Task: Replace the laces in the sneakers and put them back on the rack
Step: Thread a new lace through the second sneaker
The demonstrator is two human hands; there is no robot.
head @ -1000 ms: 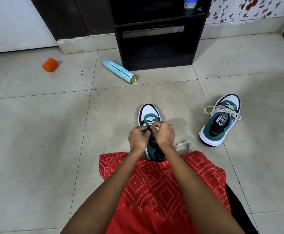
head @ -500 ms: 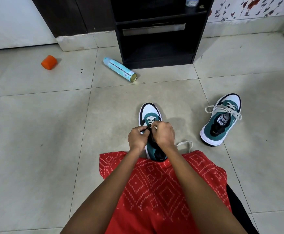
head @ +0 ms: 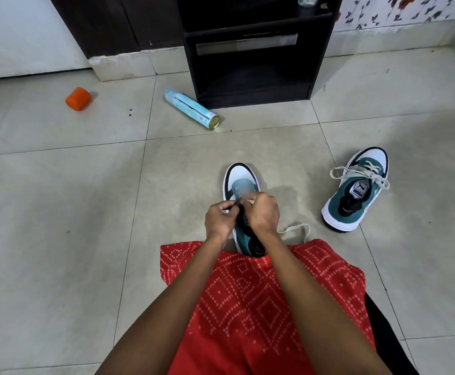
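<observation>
Head view: both hands meet over the near sneaker (head: 241, 175) on the floor (head: 85, 212). Left hand (head: 221, 219) grip pinches the near sneaker's dark upper, right hand (head: 264, 212) grip pinches the lace (head: 299, 228). Second sneaker (head: 356, 190) sits well apart, rack (head: 248, 77) beyond.

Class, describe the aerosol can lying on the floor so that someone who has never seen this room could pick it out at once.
Find the black rack at the back wall. By its lower left corner an aerosol can lies on its side on the tiles. It is the only long pale-blue cylinder, gold at one end, unlike the stubby orange cap farther left.
</observation>
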